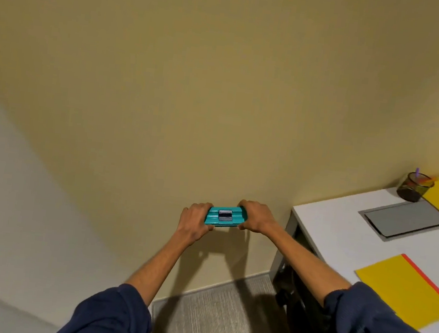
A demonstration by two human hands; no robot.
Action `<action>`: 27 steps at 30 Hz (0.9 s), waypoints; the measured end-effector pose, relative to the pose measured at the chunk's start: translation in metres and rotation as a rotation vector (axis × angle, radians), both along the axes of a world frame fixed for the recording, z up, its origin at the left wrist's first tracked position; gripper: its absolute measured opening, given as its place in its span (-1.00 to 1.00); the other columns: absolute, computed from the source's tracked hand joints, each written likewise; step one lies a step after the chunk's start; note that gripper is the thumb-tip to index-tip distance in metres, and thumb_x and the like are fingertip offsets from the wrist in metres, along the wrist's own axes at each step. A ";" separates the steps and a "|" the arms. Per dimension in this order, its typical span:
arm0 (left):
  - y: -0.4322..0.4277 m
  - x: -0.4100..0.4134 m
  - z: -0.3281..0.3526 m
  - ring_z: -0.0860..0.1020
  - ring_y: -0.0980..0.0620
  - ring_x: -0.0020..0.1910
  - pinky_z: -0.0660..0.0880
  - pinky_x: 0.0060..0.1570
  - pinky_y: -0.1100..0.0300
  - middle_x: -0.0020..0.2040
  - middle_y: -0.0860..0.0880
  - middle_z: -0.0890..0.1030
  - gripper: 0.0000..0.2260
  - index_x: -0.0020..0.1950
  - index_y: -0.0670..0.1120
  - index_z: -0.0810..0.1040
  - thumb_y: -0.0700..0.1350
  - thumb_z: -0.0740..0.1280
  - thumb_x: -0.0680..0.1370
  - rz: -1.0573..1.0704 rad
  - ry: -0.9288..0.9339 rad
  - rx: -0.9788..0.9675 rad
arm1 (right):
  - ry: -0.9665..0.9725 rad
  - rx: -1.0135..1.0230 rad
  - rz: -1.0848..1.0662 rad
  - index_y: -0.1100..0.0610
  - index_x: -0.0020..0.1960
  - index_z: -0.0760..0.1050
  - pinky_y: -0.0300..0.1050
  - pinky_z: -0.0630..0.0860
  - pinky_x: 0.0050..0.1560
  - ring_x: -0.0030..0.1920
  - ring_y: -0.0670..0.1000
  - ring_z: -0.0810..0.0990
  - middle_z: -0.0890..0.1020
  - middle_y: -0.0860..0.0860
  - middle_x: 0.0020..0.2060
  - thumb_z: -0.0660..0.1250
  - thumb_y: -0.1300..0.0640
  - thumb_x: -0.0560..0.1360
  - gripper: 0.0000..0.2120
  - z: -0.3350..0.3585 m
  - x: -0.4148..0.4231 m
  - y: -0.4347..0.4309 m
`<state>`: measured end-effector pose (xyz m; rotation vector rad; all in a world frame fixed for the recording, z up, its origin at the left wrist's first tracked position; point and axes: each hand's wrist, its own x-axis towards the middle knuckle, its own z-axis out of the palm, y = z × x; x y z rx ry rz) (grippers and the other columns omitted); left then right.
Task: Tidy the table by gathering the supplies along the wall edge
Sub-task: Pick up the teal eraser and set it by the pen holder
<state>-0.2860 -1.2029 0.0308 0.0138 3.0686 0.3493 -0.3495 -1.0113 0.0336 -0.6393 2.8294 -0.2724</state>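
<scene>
Blue sleeves (113, 316), white table (333, 234), perhaps carpet (218, 311).

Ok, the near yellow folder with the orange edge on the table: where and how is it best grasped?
Probably by the near yellow folder's long left edge, coming from the table's left side. It lies flat with bare tabletop there, so fingers could slide under or drag it off the rim. Both the left hand and right hand are currently occupied with the teal case.
</scene>
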 end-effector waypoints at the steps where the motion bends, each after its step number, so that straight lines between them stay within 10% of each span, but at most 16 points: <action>1: 0.009 -0.011 0.000 0.55 -0.10 0.17 0.51 0.10 0.02 0.20 -0.04 0.61 -0.54 0.32 -0.01 0.46 0.05 0.42 0.45 -0.038 0.000 -0.005 | -0.013 -0.013 -0.036 0.11 0.31 0.41 0.05 0.52 0.17 0.18 0.11 0.58 0.60 0.08 0.21 0.49 -0.01 0.40 -0.44 -0.001 -0.005 0.011; 27: 0.257 -0.245 -0.056 0.54 -0.11 0.14 0.56 0.04 0.01 0.18 -0.13 0.58 -0.53 0.29 -0.11 0.42 0.03 0.45 0.47 -0.775 -0.124 0.086 | -0.158 -0.136 -0.832 0.13 0.36 0.44 0.02 0.48 0.30 0.28 0.11 0.51 0.55 0.10 0.27 0.54 0.19 0.37 -0.41 -0.021 -0.108 0.251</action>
